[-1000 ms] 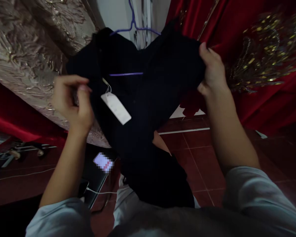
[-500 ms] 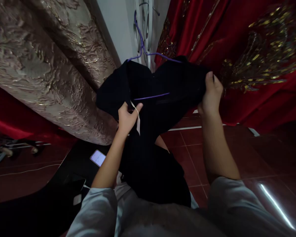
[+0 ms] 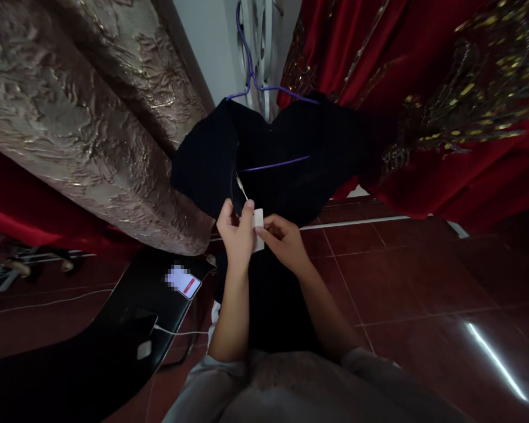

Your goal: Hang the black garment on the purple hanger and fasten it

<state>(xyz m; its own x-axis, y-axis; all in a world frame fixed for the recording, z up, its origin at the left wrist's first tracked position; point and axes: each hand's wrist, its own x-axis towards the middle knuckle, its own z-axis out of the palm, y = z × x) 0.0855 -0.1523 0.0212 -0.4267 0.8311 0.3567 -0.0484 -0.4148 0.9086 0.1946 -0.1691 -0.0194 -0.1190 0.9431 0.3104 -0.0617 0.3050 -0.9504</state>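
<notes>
"How are my fingers set?"

"Your right hand (image 3: 286,241) pinches the white tag (image 3: 258,242) at its right edge, thumb on the face toward you, forefinger curled behind. Your left hand (image 3: 235,238) has its thumb drawn in against the fingers at the tag's upper left edge and looks to be pinching it too; whether a fold of cloth is caught there, I can't tell."

"Why both hands on so small a piece?"

"Probably because it would dangle: a thin string (image 3: 243,189) ties it to the dark garment (image 3: 291,188) right behind, and a grip on each side should stop it twirling. The purple hanger (image 3: 251,76) appears to bear the cloth's upper part, which would leave both your hands free of its weight."

"And my pose?"

"Your hands meet in front of your body. Your left forearm reaches almost straight ahead; your right slants inward, so that hand comes in from the side. Farther out, a lit phone (image 3: 188,284) lies on a glossy black surface (image 3: 123,294) to your left, well apart from either hand, and sequined red cloth (image 3: 344,53) hangs to your right."
</notes>
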